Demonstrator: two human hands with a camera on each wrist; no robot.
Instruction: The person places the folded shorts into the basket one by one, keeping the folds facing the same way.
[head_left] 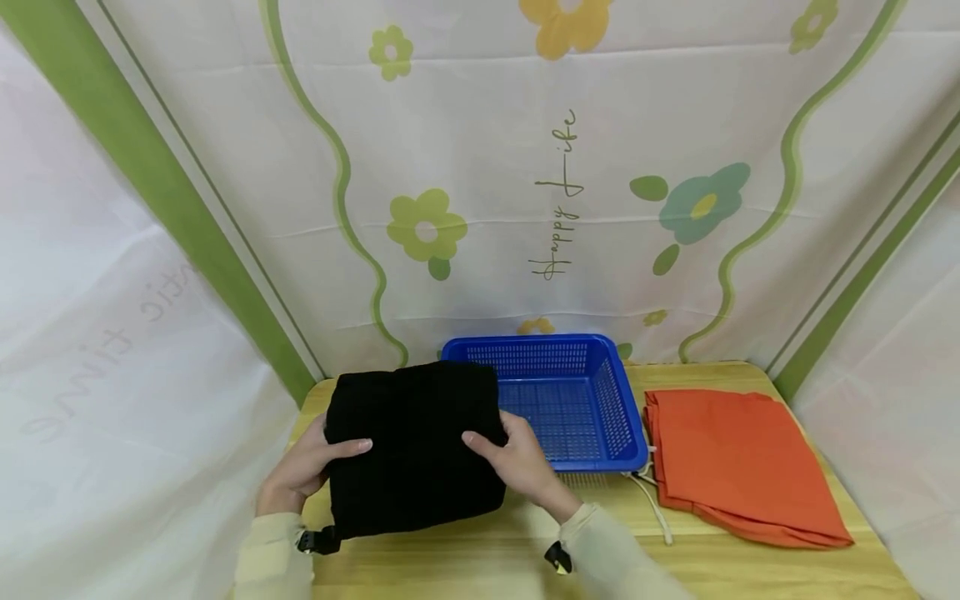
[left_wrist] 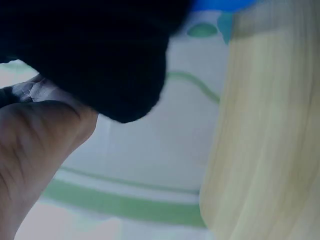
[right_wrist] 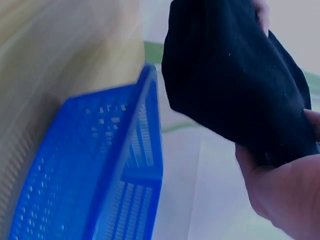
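A folded black cloth [head_left: 416,458], roughly square, is held up over the table's left side. My left hand [head_left: 303,462] grips its left edge, thumb on top and fingers underneath. On the opposite edge my right hand [head_left: 521,458] holds it the same way. In the left wrist view the black cloth [left_wrist: 115,60] hangs beyond the left palm [left_wrist: 45,135], above the table level. From the right wrist the black cloth [right_wrist: 235,80] shows a thick folded bundle, with the right hand [right_wrist: 285,185] at its near end. It overlaps the blue basket's left part in the head view.
The blue plastic basket [head_left: 626,400] with perforated walls stands at the back middle of the wooden table [head_left: 450,575]. To its right lies a folded orange cloth [head_left: 742,467], with a white cord [head_left: 656,504] by its left edge. Printed fabric curtains [head_left: 487,150] enclose the table.
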